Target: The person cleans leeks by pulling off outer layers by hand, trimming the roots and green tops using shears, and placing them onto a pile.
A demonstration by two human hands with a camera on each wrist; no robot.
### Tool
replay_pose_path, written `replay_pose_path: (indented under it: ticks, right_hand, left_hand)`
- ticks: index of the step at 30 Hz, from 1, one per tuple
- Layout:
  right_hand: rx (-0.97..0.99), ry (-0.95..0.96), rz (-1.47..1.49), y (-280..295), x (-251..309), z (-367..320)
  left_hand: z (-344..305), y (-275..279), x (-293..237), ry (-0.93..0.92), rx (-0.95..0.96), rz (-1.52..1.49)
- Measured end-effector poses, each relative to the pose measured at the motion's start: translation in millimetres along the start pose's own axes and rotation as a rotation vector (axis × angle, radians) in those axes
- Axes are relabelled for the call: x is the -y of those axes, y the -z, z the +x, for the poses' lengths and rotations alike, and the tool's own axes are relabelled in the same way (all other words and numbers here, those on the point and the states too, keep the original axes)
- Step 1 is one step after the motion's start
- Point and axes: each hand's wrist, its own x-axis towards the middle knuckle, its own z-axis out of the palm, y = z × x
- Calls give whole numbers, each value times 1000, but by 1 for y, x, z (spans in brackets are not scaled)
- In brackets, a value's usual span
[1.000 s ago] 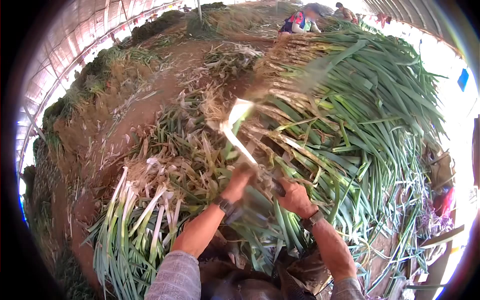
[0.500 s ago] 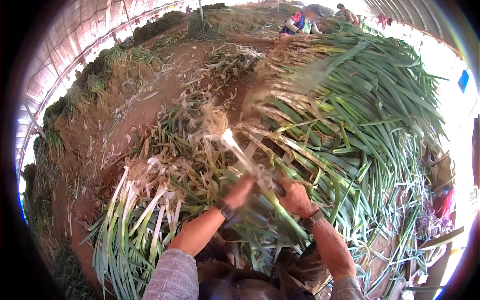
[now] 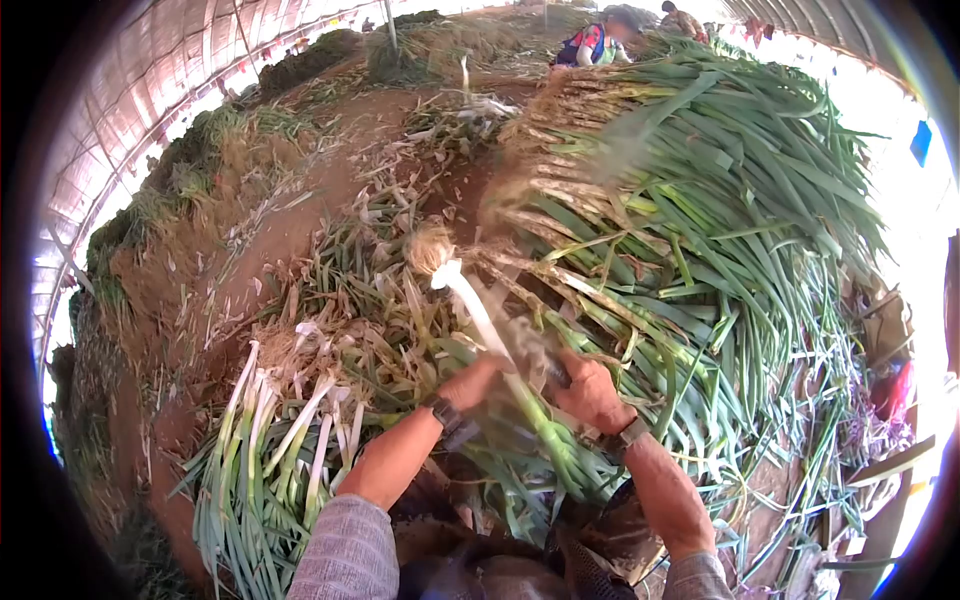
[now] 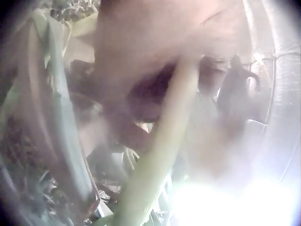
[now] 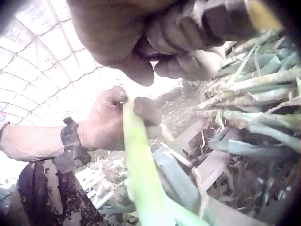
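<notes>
My left hand grips a leek around its stalk. Its white root end with a tuft of tan roots points away from me, and its green leaves trail toward my lap. In the right wrist view, the left thumb and fingers wrap the pale green stalk. Close beside the stalk, my right hand curls around a dark handle-like thing; I cannot tell what it is. In the left wrist view the leek stalk runs down from the blurred hand.
A large heap of untrimmed leeks spreads along the right. Cleaned leeks lie in a pile at lower left. Stripped leaves litter the ground ahead. Another person works beyond the heap, under a curved tunnel roof.
A pale strip flared by the leek's root end a second ago; the white stalk now shows bare there. A pale piece now appears above the far litter. Both hands stay nearly in place.
</notes>
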Motion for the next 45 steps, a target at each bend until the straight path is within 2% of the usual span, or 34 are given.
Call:
replay_pose_path:
  ticks: [5, 6, 8, 9, 11, 12, 13, 14, 16, 18, 19, 21, 22, 23, 24, 25, 26, 27, 29, 31, 32, 34, 36, 37, 38, 39, 40, 41, 42, 43, 44, 45]
  right_hand:
    - [-4, 27, 14, 17, -4, -12]
    - [46, 13, 1, 21, -9, -16]
    - [178, -43, 26, 35, -7, -23]
    - [179, -53, 27, 39, -10, -28]
    - [238, -134, 126, 47, -17, -40]
    - [214, -112, 85, 45, -32, -45]
    - [212, -118, 86, 49, -38, -51]
    - [217, -159, -34, 53, -44, -54]
    - [181, -208, -211, 57, -63, -63]
    - [183, -278, -238, 64, -68, -69]
    - [186, -345, -261, 67, -71, -71]
    - [196, -358, -278, 64, -82, -73]
    - [194, -359, -281, 63, -85, -73]
    - [194, -361, -285, 61, -88, -73]
    - [186, -339, -288, 60, -90, -72]
    - [189, -338, -287, 58, -89, -70]
    - [193, -354, -297, 57, -88, -66]
    - [198, -372, -309, 56, -88, -63]
    - [205, -388, -272, 53, -89, -57]
    - [223, -376, -296, 50, -89, -50]
    - [269, -383, -288, 51, -88, -47]
    - [289, -368, -249, 51, -95, -41]
    - [309, -353, -208, 54, -96, -36]
    - [267, -382, -203, 61, -92, -33]
    - [223, -412, -199, 66, -91, -30]
    - [219, -418, -200, 69, -96, -28]
    - [285, -394, -285, 72, -103, -28]
    - [358, -370, -372, 75, -109, -30]
    - [332, -357, -350, 81, -109, -33]
    - [333, -360, -358, 85, -114, -31]
    - [320, -391, -390, 90, -120, -31]
    - [306, -425, -421, 95, -125, -31]
  left_hand:
    - [15, 22, 14, -4, -7, 68]
    - [16, 28, 17, -24, -27, 99]
    - [-8, -5, -19, -12, -42, 37]
    - [-13, -18, -36, -15, -54, -16]
    - [4, 15, -31, -164, -237, 60]
    - [2, 12, -36, -279, -469, 42]
    - [-4, 8, -49, -412, -583, 128]
    - [-11, 4, -64, -408, -765, 184]
    - [-31, -3, -96, -557, -924, 180]
    - [-46, 36, -134, -757, -846, 211]
    - [-66, 12, -163, -826, -827, 105]
    - [-93, 33, -219, -1021, -799, 244]
    - [-112, 31, -249, -1048, -693, 243]
    - [-132, 20, -282, -1048, -784, 146]
    - [-156, -4, -311, -1167, -899, 434]
    - [-177, -17, -334, -1170, -970, 526]
    - [-200, -30, -354, -1195, -950, 726]
    - [-217, -24, -378, -1171, -1046, 771]
    - [-252, -37, -402, -1132, -1254, 1104]
    - [-290, -9, -432, -855, -1336, 1467]
    - [-296, 0, -432, -854, -1339, 1468]
    - [-308, 19, -419, -277, -1538, 1639]
    - [-318, 83, -379, -178, -1423, 1892]
    - [-324, 134, -371, -36, -1229, 2102]
    - [-304, 137, -342, -55, -1213, 2012]
    - [-275, 118, -305, -187, -1166, 1861]
    - [-244, 124, -276, -210, -1050, 1734]
    - [-210, 150, -253, -119, -893, 1737]
    - [-176, 107, -227, 54, -725, 1254]
    - [-145, 68, -202, 7, -680, 1095]
    - [-110, 54, -182, 85, -616, 1133]
    - [-78, 54, -160, 80, -457, 1036]
